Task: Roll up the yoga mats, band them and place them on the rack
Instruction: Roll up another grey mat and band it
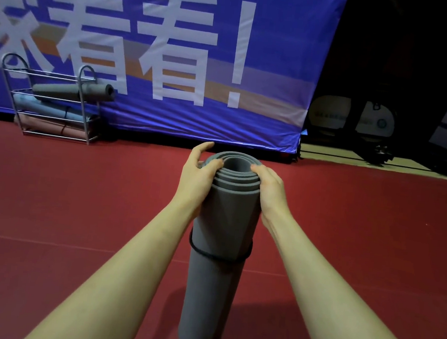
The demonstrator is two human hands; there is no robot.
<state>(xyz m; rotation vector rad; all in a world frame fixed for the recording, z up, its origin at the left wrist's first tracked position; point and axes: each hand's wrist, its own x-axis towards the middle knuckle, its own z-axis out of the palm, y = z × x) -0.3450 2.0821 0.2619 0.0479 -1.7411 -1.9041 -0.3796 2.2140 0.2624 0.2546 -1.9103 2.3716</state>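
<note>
A dark red floor (78,210) runs back to a blue banner (262,118) that hangs across the far side. Large white characters on it read 看看 followed by an exclamation mark; a further character at the left edge is cut off. Orange and pale stripes cross the banner behind the writing. To the right of the banner the room is dark, with pale rounded shapes (351,118) near the floor whose small markings are too blurred to read.

At the far left, just in front of the banner, stands a metal wire rack (84,108). It holds a rolled grey mat (72,91) on an upper shelf, a light blue mat (46,109) below it and a pink mat (50,127) on the lowest shelf.

In the near middle a rolled grey yoga mat (214,290) stands upright on the floor, with a black band (219,255) around it at about mid-height. The left hand (197,172) and right hand (269,187) grasp its top end from either side, fingers curled over the spiral rim. Open red floor lies on both sides of the mat and between it and the rack.
</note>
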